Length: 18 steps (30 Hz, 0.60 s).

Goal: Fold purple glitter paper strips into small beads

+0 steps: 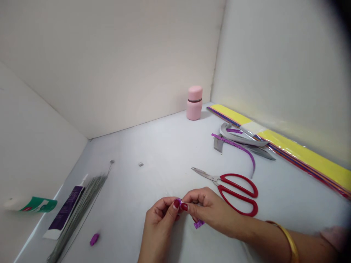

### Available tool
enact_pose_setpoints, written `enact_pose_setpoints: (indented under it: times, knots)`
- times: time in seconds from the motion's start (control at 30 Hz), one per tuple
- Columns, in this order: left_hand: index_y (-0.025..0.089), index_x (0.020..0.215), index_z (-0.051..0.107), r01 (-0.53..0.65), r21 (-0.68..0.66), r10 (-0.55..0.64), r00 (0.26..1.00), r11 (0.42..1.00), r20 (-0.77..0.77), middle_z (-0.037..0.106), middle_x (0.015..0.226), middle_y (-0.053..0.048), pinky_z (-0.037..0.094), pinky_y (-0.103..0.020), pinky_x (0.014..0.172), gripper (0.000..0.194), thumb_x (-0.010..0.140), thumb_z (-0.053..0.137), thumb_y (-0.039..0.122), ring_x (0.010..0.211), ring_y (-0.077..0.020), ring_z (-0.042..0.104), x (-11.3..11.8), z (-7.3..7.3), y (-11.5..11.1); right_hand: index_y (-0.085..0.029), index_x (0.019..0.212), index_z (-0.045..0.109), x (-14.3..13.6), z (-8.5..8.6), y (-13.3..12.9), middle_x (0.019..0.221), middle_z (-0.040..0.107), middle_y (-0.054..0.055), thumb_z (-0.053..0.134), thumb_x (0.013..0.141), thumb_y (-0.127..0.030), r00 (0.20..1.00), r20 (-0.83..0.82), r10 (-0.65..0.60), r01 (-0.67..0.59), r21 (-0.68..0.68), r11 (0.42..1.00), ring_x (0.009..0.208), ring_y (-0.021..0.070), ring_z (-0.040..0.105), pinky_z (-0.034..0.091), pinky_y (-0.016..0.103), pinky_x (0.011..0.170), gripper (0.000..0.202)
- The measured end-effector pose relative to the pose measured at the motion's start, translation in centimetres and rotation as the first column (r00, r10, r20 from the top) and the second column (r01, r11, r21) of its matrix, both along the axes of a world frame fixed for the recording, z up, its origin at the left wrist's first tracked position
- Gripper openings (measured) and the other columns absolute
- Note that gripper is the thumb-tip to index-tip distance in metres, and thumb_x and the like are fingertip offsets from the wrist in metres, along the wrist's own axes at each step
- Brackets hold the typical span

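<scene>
- The glittery purple strip (199, 224) is held just above the near part of the counter (123, 204), between the two hands
- The left hand (159, 223) has thumb and forefinger together, clamped on one end of it
- The right hand (210, 208) meets it there, thumb and forefinger pinching close beside the left thumb; its other fingers are partly hidden
- From that pinch the strip's long axis seems to run rightward and toward the person, passing behind the right fingers; its loose end shows below them, so the right hand is nearer that end
- Red-handled scissors (215, 178) lie just beyond the right hand, blades pointing left and away
- A small purple piece (94, 239) rests well left of the left hand
</scene>
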<state>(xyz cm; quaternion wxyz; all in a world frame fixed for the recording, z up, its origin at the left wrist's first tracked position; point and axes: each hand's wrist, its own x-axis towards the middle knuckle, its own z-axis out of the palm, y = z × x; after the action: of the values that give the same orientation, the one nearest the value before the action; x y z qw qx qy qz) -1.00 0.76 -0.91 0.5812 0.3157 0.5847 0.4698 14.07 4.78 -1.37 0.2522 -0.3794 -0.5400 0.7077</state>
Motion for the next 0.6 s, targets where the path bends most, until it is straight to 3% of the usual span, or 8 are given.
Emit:
enact_pose_setpoints:
  times: [0.13,0.3,0.43,0.6]
  knots:
    - [0.014,0.069,0.069,0.121,0.012,-0.120,0.988,0.993,-0.096,0.066,0.064,-0.001,0.041,-0.018,0.060,0.017,0.072,0.067,0.032,0.063,-0.0110,0.054,-0.63,0.41,0.16,-0.013,0.075,0.066,0.09,0.27,0.20,0.050,0.041,-0.006,0.060,0.077,-0.039,0.996,0.082,0.020,-0.022,0.025,0.999,0.044,0.0046,0.038,0.035,0.015,0.042,0.027]
    - [0.016,0.077,0.072,0.157,0.037,-0.149,0.976,0.987,-0.161,0.068,0.068,-0.001,0.043,-0.019,0.061,0.019,0.073,0.066,0.034,0.065,-0.0122,0.056,-0.87,0.55,0.07,-0.012,0.071,0.064,0.16,0.62,0.39,0.049,0.038,-0.007,0.062,0.075,-0.041,0.996,0.085,0.007,-0.008,0.011,1.000,0.044,0.0041,0.034,0.031,0.014,0.039,0.029]
    - [0.021,0.087,0.072,0.149,0.071,-0.145,0.987,0.986,-0.067,0.071,0.072,0.000,0.046,-0.019,0.066,0.020,0.071,0.068,0.033,0.069,-0.0122,0.060,-0.97,0.49,0.10,-0.013,0.072,0.063,0.20,0.81,0.42,0.047,0.041,-0.007,0.060,0.075,-0.046,1.000,0.018,0.008,-0.007,-0.067,0.998,0.044,0.0044,0.035,0.029,0.013,0.038,0.033]
    - [0.022,0.083,0.073,0.154,0.065,-0.156,0.987,0.986,0.033,0.075,0.078,-0.001,0.048,-0.020,0.070,0.016,0.068,0.072,0.029,0.076,-0.0145,0.065,-0.84,0.47,-0.03,-0.013,0.068,0.061,0.19,0.73,0.33,0.047,0.043,-0.007,0.062,0.074,-0.045,0.998,-0.059,0.015,-0.022,-0.119,0.993,0.042,0.0033,0.033,0.024,0.013,0.038,0.033]
